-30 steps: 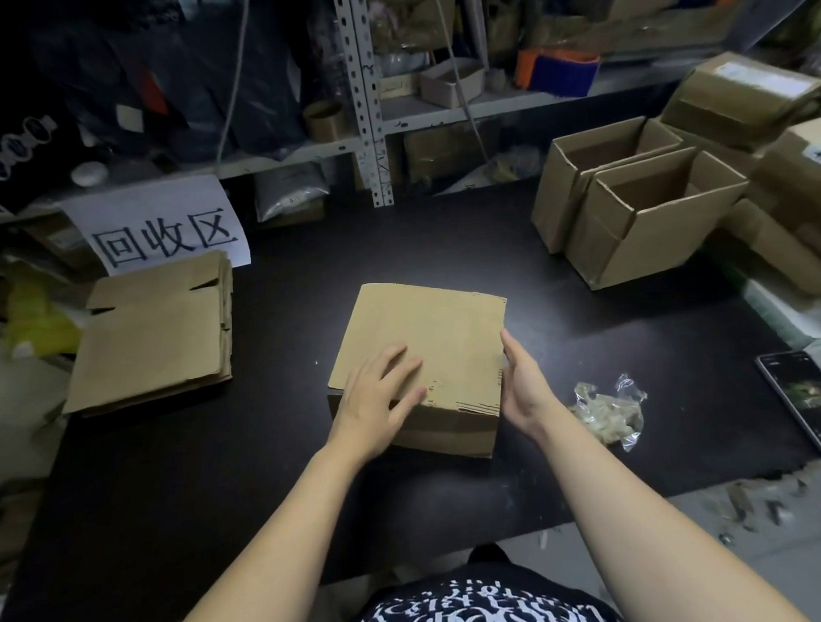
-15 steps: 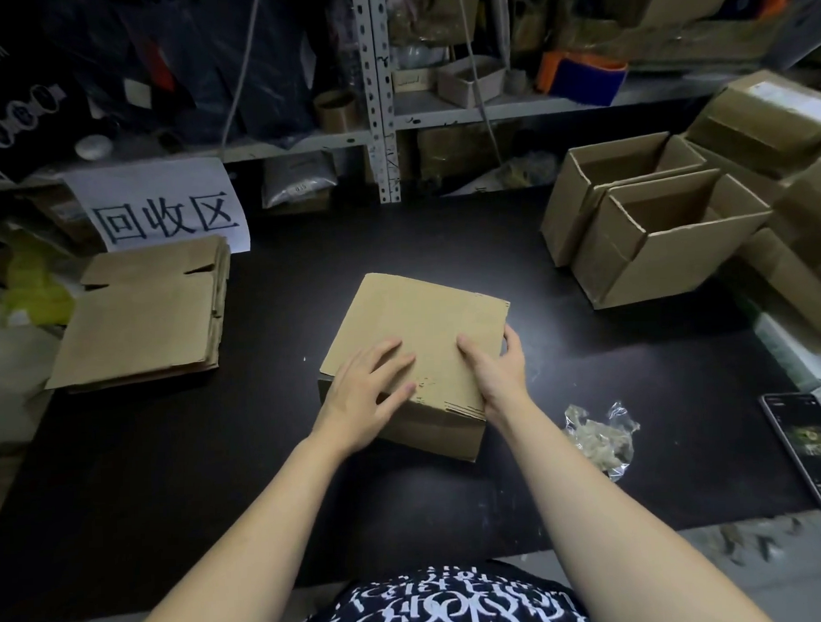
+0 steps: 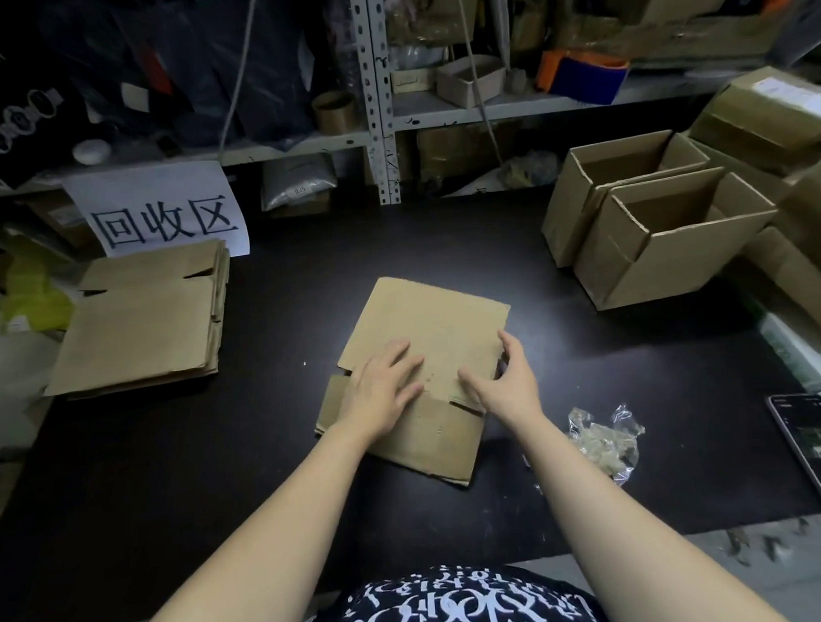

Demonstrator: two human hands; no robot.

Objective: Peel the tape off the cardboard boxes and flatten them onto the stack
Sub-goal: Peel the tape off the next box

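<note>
A brown cardboard box (image 3: 439,321) lies pressed flat on the black table (image 3: 274,455), its flaps spread toward me. My left hand (image 3: 385,386) presses on its near left part with straight fingers. At the box's right edge my right hand (image 3: 506,384) rests with fingers spread. A stack of flattened boxes (image 3: 139,329) sits at the table's left, below a white sign (image 3: 163,214) with black characters. Two open-topped boxes (image 3: 662,255) stand at the right rear.
A crumpled wad of clear tape (image 3: 604,439) lies right of my right arm. A phone (image 3: 816,455) rests at the table's right edge. More boxes (image 3: 774,107) pile at the far right. Metal shelving (image 3: 376,107) with clutter lines the back.
The box has collapsed from a standing block to a flat sheet under both hands. My right hand moved from the box's side onto its top edge.
</note>
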